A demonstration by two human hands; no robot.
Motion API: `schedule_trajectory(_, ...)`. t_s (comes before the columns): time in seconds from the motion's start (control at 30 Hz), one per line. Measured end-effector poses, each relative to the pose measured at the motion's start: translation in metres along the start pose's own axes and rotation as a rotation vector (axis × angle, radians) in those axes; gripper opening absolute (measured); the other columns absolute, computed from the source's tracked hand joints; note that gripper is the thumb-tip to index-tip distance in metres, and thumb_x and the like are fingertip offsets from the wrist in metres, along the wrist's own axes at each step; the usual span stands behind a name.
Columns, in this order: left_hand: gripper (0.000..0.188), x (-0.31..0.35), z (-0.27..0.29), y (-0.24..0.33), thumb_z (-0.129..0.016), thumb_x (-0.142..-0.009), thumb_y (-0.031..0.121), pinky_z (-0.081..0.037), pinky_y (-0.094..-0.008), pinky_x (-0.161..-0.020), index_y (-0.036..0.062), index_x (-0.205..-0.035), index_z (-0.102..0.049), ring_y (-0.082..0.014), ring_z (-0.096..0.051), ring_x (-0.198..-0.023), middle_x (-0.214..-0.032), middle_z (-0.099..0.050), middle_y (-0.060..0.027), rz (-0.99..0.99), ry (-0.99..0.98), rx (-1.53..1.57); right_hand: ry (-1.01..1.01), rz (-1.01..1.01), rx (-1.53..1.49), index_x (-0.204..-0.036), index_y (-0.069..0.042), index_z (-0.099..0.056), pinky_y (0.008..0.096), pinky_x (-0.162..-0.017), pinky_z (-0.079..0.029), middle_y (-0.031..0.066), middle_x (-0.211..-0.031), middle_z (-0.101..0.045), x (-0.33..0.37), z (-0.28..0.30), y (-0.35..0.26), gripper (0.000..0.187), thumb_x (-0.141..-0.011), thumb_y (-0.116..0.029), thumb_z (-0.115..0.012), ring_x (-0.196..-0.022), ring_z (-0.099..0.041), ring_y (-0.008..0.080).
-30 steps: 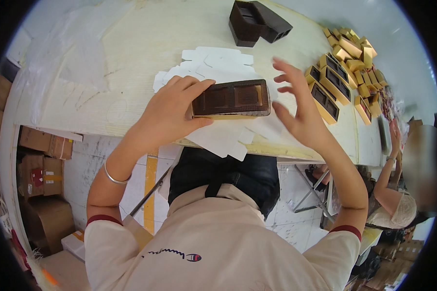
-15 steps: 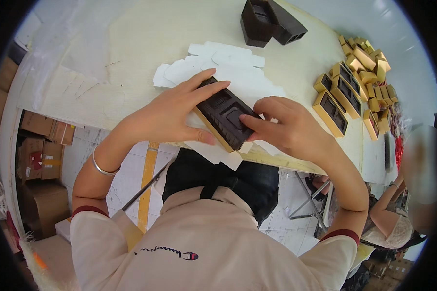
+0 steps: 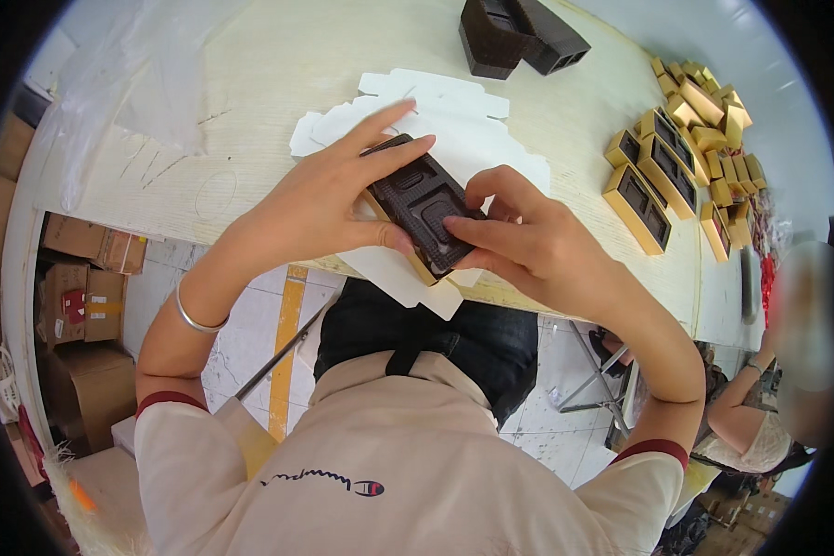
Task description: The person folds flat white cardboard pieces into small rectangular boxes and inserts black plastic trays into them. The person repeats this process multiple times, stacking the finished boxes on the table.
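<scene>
A dark brown plastic insert tray (image 3: 438, 211) with moulded recesses lies over a narrow gold box (image 3: 427, 269), both slanting across the near edge of the table. My left hand (image 3: 329, 199) grips the box's left side, thumb low and fingers reaching over the far end. On the other side, my right hand (image 3: 542, 232) has its thumb on the tray near a recess and its fingers bent at the right edge. Whether the tray sits fully down in the box I cannot tell. Beneath lie flat white card blanks (image 3: 454, 111).
Stacked dark brown trays (image 3: 496, 42) stand at the far side. Gold boxes with dark inserts (image 3: 639, 208) are grouped at the right, with a pile of smaller gold boxes (image 3: 704, 102) behind. Clear plastic film (image 3: 93, 139) lies at left. Another person's arm (image 3: 746, 398) shows at far right.
The box and tray have shifted slightly up and left, with the tray's face turned more toward view. My right hand has moved a little left along with them.
</scene>
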State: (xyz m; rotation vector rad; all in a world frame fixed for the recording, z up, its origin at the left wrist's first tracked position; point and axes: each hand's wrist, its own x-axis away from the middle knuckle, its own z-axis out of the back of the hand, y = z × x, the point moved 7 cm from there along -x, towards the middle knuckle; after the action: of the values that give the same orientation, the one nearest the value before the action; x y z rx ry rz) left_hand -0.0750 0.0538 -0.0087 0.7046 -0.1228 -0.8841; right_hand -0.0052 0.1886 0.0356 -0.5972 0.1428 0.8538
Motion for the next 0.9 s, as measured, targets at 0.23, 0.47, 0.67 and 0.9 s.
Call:
schedule_trajectory(0.23,0.101,0.005,0.002,0.008,-0.083,-0.056,0.034,-0.041,-0.0393,-0.103,0.0109,-0.143,-0.036,-0.0317,-0.041,-0.129,-0.146,-0.037,-0.0091,-0.130,0.011,-0.161,-0.076,0.076,0.343,-0.103,-0.001,-0.065,0.0348,-0.062,-0.049,0.0134,-0.097,-0.051,0.000,-0.017,-0.020,0.032,-0.073,-0.006,-0.074,-0.071,-0.057,0.0254)
schedule_trajectory(0.47,0.103,0.004,0.001,0.002,-0.080,-0.056,0.047,-0.038,-0.0401,-0.105,0.0089,-0.142,-0.037,-0.0311,-0.040,-0.130,-0.146,-0.038,-0.0101,-0.144,-0.033,-0.113,-0.138,-0.163,-0.204,-0.104,0.000,-0.064,0.0345,-0.064,-0.050,0.0131,-0.097,-0.051,-0.005,-0.007,0.002,0.028,-0.076,0.000,-0.067,-0.077,-0.058,0.0265)
schedule_trajectory(0.67,0.098,0.000,0.002,0.003,-0.081,-0.058,0.041,-0.038,-0.0394,-0.104,0.0098,-0.141,-0.039,-0.0289,-0.042,-0.129,-0.145,-0.039,-0.0091,-0.120,-0.051,-0.131,-0.164,0.029,0.125,-0.105,0.002,-0.065,0.0325,-0.066,-0.050,0.0118,-0.096,-0.052,0.000,-0.013,-0.009,0.029,-0.075,0.005,-0.066,-0.079,-0.058,0.0241)
schedule_trajectory(0.9,0.094,0.006,0.002,0.011,-0.081,-0.058,0.037,-0.041,-0.0399,-0.101,0.0078,-0.138,-0.041,-0.0318,-0.043,-0.126,-0.142,-0.041,-0.0091,-0.191,0.012,-0.216,0.026,0.008,0.138,-0.106,0.002,-0.064,0.0323,-0.069,-0.051,0.0160,-0.110,-0.056,0.010,-0.014,-0.005,0.035,-0.072,0.000,-0.069,-0.085,-0.061,0.0271)
